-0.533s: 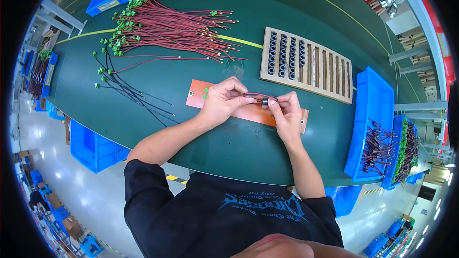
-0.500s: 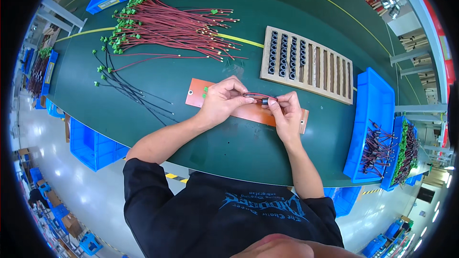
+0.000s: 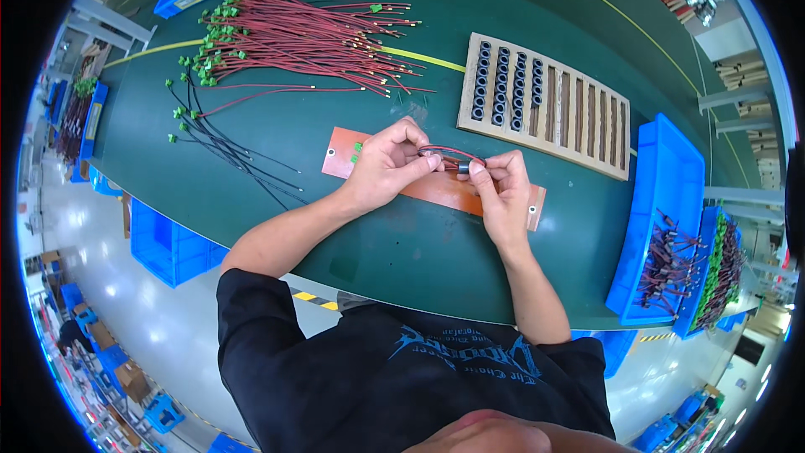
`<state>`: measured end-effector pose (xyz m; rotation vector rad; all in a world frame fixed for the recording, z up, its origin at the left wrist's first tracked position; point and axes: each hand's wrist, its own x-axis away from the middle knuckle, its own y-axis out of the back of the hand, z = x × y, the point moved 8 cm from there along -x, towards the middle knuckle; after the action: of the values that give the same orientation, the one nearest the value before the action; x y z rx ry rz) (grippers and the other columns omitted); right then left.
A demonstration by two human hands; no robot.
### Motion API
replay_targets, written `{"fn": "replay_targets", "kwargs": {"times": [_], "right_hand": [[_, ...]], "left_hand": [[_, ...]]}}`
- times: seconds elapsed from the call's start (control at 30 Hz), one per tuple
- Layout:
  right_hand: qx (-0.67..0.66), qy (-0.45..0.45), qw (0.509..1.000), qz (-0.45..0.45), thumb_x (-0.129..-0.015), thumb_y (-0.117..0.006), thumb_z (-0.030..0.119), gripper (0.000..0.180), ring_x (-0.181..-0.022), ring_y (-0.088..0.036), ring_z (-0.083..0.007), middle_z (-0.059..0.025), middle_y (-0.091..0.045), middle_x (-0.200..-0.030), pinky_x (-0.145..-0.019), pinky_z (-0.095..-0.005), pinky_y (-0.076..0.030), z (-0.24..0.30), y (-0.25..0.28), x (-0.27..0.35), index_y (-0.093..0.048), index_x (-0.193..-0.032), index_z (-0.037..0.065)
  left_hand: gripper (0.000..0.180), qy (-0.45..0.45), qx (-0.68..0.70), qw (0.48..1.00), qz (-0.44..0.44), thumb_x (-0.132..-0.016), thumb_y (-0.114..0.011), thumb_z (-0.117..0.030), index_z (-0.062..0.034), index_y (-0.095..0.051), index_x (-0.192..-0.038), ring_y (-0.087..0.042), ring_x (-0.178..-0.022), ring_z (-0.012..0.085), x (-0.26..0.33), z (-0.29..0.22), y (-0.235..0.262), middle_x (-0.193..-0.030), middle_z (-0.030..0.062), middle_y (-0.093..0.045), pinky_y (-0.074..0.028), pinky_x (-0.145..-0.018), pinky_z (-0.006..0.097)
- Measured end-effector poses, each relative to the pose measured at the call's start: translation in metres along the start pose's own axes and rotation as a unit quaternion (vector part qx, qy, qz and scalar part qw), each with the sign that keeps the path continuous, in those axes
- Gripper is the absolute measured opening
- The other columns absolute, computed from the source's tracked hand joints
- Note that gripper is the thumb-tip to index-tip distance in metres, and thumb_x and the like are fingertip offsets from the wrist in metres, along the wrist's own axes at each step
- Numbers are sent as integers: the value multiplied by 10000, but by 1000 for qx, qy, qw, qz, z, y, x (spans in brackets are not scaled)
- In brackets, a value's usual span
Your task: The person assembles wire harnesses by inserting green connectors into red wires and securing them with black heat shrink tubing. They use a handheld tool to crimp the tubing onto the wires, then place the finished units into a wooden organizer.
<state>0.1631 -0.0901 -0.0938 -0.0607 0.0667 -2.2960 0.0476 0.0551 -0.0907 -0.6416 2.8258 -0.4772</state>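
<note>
Left hand hiding red wire end, right hand pinching

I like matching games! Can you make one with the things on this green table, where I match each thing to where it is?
Things:
1. red wire bundle
2. black wires
3. wooden tray
4. orange board

Places:
A. under both hands
B. far side of the table, on the left
C. far side, right of the red bundle
D. left side, nearer the person than the red bundle

Pairs: 1-B, 2-D, 3-C, 4-A
</note>
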Motion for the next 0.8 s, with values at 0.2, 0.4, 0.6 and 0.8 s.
{"fn": "replay_targets", "kwargs": {"times": [0.2, 0.4, 0.6, 0.8], "right_hand": [[-26, -10, 1000, 3, -1031, -620, 53, 166, -912, -728, -186, -153, -715, -967, -812, -302, -562, 3, -2, -5, -457, -1027, 19], [30, -8, 999, 11, -1034, -617, 50, 160, -919, -727, -190, -165, -724, -999, -826, -309, -564, 2, 3, -1, -462, -1039, 12], [26, 46, 999, 3, -1021, -645, 38, 169, -942, -718, -172, -133, -701, -979, -848, -303, -578, -4, 7, 1, -479, -1034, 13], [35, 12, 999, 16, -1010, -665, 37, 173, -942, -718, -171, -110, -692, -979, -853, -285, -566, -3, 7, -1, -499, -1051, 10]], "left_hand": [[93, -9, -2, 999, 37, -969, -654, 68, 9, -583, -982, -676, -992, 182, -3, -4, -1, -1034, 70, -541, -552, -934, 345], [86, -9, -42, 999, -6, -931, -707, 76, 33, -633, -945, -690, -970, 174, 2, 7, -5, -1036, 77, -585, -580, -906, 321], [141, -81, -162, 982, -54, -841, -692, 176, 36, -683, -836, -735, -982, 239, 7, 0, -7, -958, 102, -643, -609, -892, 347], [119, -168, -269, 948, 2, -840, -708, 152, 41, -721, -881, -747, -944, 231, 7, -22, -17, -955, 121, -683, -623, -843, 334]]}}
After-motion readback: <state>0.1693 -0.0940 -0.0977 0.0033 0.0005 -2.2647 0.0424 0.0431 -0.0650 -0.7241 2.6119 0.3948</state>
